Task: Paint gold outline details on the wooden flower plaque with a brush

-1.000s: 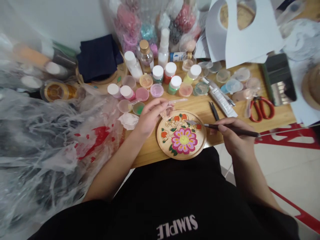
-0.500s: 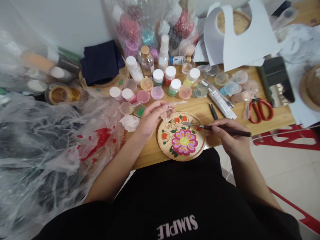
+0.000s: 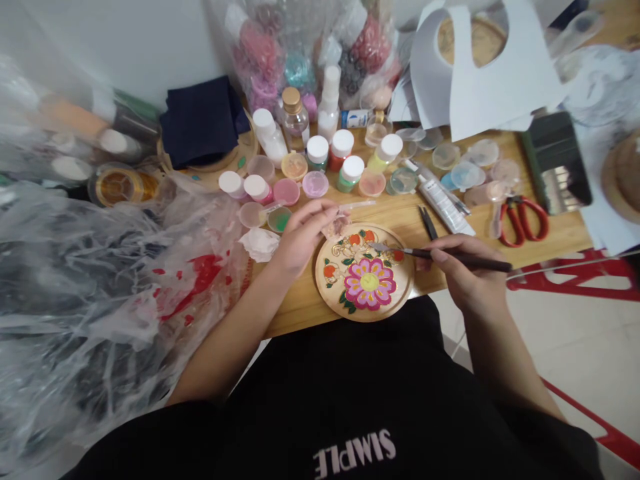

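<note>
A round wooden plate (image 3: 327, 290) painted with a pink flower, orange fruits and green leaves lies at the near edge of the wooden table (image 3: 295, 307). My right hand (image 3: 465, 273) is closed on a thin dark-handled tool (image 3: 465, 259), whose metal tip rests over the plate's upper right part. My left hand (image 3: 303, 233) sits at the plate's upper left rim, fingers curled and pinching a small pale scrap that I cannot make out. A crumpled white tissue (image 3: 259, 243) lies just left of that hand.
Small paint bottles (image 3: 343, 148) and round pots (image 3: 315, 184) crowd the table behind the plate. Black tweezers (image 3: 427, 223), a white tube (image 3: 443, 200) and red scissors (image 3: 523, 217) lie to the right. Crumpled clear plastic (image 3: 100, 280) covers the left side. White paper cutouts (image 3: 480, 73) stand at the back.
The tool's tip has shifted slightly over the plate's upper right part. My left hand has stayed at the plate's rim. The view has wobbled a little.
</note>
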`<state>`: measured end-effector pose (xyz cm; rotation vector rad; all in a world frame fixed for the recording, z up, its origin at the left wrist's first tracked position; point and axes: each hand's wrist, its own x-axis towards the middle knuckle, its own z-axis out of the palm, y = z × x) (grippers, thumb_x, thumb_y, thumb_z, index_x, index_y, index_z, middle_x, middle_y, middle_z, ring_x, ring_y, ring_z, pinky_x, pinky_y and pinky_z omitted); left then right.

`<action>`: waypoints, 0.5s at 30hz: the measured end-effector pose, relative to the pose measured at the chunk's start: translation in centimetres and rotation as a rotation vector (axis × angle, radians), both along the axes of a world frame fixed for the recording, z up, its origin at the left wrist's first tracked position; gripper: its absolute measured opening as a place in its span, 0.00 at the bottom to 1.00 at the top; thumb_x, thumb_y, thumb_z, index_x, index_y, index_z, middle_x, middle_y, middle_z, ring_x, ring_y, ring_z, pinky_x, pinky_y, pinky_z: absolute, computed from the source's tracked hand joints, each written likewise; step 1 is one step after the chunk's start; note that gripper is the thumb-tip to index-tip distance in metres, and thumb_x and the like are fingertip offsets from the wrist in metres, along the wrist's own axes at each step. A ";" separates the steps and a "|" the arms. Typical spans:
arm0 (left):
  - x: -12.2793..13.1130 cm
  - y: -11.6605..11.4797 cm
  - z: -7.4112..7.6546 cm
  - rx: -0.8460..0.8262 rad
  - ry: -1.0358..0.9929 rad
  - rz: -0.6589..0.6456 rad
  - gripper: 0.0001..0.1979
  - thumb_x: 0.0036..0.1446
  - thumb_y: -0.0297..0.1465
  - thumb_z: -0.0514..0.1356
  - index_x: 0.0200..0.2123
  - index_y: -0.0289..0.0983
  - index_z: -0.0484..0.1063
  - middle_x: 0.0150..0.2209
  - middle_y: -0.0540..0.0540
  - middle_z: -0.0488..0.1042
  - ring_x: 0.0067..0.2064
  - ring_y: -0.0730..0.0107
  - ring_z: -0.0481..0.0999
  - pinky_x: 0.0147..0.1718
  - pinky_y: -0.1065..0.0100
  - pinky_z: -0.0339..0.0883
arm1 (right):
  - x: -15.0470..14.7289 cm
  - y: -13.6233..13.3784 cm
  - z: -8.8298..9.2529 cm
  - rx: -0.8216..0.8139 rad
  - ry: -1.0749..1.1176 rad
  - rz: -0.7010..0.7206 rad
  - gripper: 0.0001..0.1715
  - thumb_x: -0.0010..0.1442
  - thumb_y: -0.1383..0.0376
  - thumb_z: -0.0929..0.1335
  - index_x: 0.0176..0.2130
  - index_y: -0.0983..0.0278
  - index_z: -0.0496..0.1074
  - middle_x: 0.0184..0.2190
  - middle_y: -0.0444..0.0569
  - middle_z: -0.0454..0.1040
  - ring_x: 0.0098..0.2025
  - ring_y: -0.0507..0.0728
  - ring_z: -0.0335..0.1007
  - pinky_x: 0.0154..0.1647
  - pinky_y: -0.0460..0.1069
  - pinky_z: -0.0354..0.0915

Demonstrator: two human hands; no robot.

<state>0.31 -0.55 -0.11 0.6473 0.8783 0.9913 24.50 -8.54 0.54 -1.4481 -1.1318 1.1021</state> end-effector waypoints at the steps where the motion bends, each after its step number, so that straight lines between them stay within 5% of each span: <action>1: 0.0 0.0 0.0 -0.001 -0.005 0.002 0.08 0.48 0.34 0.68 0.29 0.36 0.75 0.30 0.51 0.79 0.32 0.77 0.77 0.35 0.74 0.70 | 0.0 0.0 0.0 -0.008 -0.002 0.002 0.04 0.54 0.60 0.75 0.34 0.55 0.80 0.25 0.42 0.80 0.24 0.53 0.76 0.27 0.48 0.72; 15: 0.0 0.0 0.0 0.021 0.016 -0.003 0.07 0.51 0.33 0.67 0.30 0.36 0.75 0.30 0.51 0.79 0.33 0.78 0.77 0.35 0.74 0.70 | -0.2 -0.1 0.2 -0.022 -0.015 -0.001 0.05 0.53 0.59 0.76 0.32 0.55 0.80 0.25 0.42 0.80 0.24 0.52 0.76 0.26 0.47 0.73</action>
